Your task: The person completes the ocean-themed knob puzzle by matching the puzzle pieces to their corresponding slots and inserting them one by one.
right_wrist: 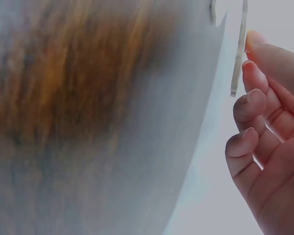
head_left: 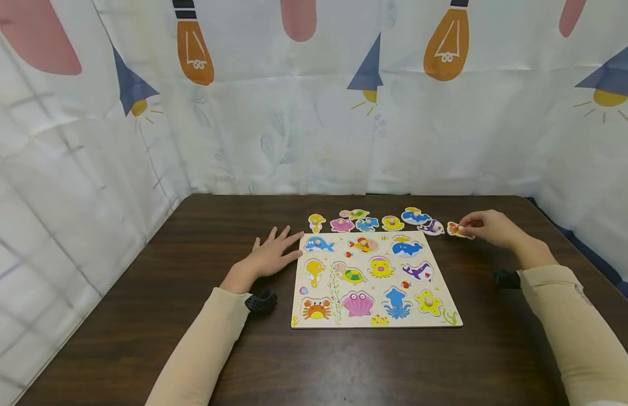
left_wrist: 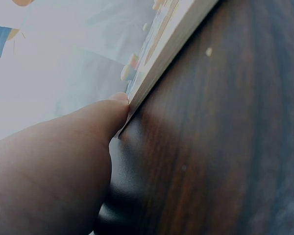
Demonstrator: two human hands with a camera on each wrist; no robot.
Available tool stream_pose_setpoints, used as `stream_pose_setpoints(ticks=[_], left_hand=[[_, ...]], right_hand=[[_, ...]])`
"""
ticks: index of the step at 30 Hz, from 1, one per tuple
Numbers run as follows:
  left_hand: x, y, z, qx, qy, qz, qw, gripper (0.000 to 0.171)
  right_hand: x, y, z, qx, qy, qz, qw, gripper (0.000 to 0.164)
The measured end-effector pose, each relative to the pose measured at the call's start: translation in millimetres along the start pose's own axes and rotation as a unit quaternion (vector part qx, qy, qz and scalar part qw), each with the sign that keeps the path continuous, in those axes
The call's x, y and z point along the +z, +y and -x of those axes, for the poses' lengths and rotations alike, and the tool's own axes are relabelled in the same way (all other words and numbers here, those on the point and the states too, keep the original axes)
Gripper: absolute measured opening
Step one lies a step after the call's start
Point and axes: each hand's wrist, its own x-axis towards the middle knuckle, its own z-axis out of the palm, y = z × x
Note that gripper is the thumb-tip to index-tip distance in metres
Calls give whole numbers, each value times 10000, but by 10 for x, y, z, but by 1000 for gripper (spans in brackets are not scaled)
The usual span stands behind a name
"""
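My right hand (head_left: 493, 228) pinches an orange crab puzzle piece (head_left: 453, 228) near the table's right back. Edge-on in the right wrist view, the piece (right_wrist: 239, 58) sits at the thumb and index fingertips, apart from the tabletop. My left hand (head_left: 268, 256) lies with fingers spread at the upper left edge of a wooden sea-animal puzzle board (head_left: 359, 307); its thumb (left_wrist: 118, 105) touches the board's side. Knobbed dolphin (head_left: 319, 244), fish (head_left: 364, 244) and starfish (head_left: 428, 303) pieces sit in the board. The other recesses show printed pictures, including a crab at lower left.
Behind the board lie several loose knobbed pieces: a seahorse (head_left: 316, 222), a shell (head_left: 342, 225), a turtle (head_left: 354, 214), a squid (head_left: 367, 224), an octopus (head_left: 392, 223), a whale (head_left: 415, 216) and a purple one (head_left: 432, 227). A patterned curtain (head_left: 314, 124) hangs behind the dark table (head_left: 374, 366).
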Motion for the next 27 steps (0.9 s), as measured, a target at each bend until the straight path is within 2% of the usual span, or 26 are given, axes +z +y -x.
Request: stream_pose_setpoints(ticks=[11, 27], left_hand=[[8, -17, -6, 40, 13, 18, 10000, 67], [-4, -6, -17, 34, 2, 39, 10000, 67]], right_hand=[[55, -362, 160, -481, 185, -61, 9987, 25], [267, -856, 228, -1044, 337, -272, 9936, 17]])
